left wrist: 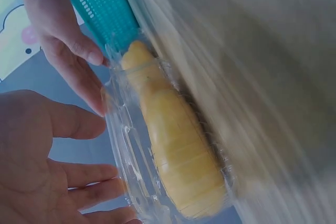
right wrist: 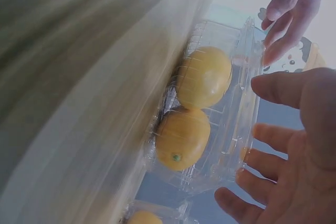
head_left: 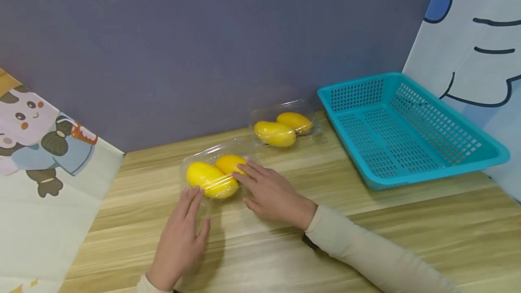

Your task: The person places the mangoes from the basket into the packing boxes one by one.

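A clear plastic clamshell box with two yellow mangoes inside sits on the wooden table, its lid down over the fruit. My left hand touches the box's front left edge with its fingertips, fingers fairly straight. Over the right part of the lid lies my right hand, fingers extended and spread. In the right wrist view the fingertips meet the clear lid. The left wrist view shows the left fingers at the lid's edge too. Neither hand curls round the box.
Behind and to the right stands a second clear box with two mangoes, close to the grey-blue wall. A teal perforated basket is at the right of the table. Cartoon-printed panels border both sides.
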